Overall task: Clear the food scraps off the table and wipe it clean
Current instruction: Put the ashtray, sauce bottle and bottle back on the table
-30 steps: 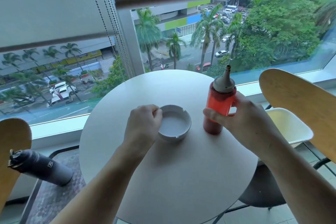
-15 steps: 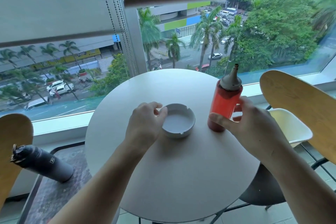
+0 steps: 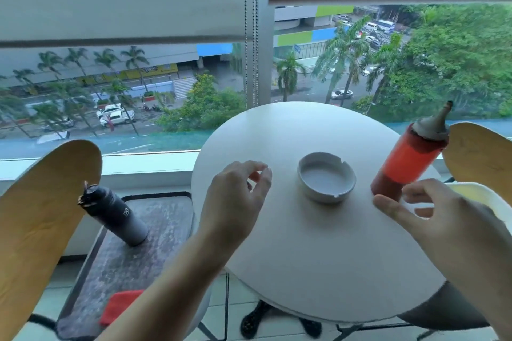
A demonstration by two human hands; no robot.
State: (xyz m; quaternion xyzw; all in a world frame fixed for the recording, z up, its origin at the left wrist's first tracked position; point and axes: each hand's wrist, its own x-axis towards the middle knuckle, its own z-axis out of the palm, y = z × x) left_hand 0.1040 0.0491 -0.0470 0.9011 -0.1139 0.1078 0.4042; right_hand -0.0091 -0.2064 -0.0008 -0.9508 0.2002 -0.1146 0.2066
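A round white table (image 3: 318,257) stands by the window. On it sit a white ashtray (image 3: 327,176) near the middle and a red squeeze bottle (image 3: 407,159) with a grey nozzle at the right. My left hand (image 3: 235,202) hovers left of the ashtray, fingers apart, a gap between them and the rim. My right hand (image 3: 448,219) is open just in front of the bottle, not touching it. No scraps show on the tabletop.
A dark flask (image 3: 116,214) stands on a low dark side table (image 3: 124,257) at the left, with a red cloth (image 3: 119,307) near its front edge. Wooden chair backs flank both sides (image 3: 41,224) (image 3: 482,160). A window and blinds lie behind.
Both hands have let go: the left came off the ashtray and drew back left, the right released the red bottle. The camera swung left, so the table now sits right of centre.
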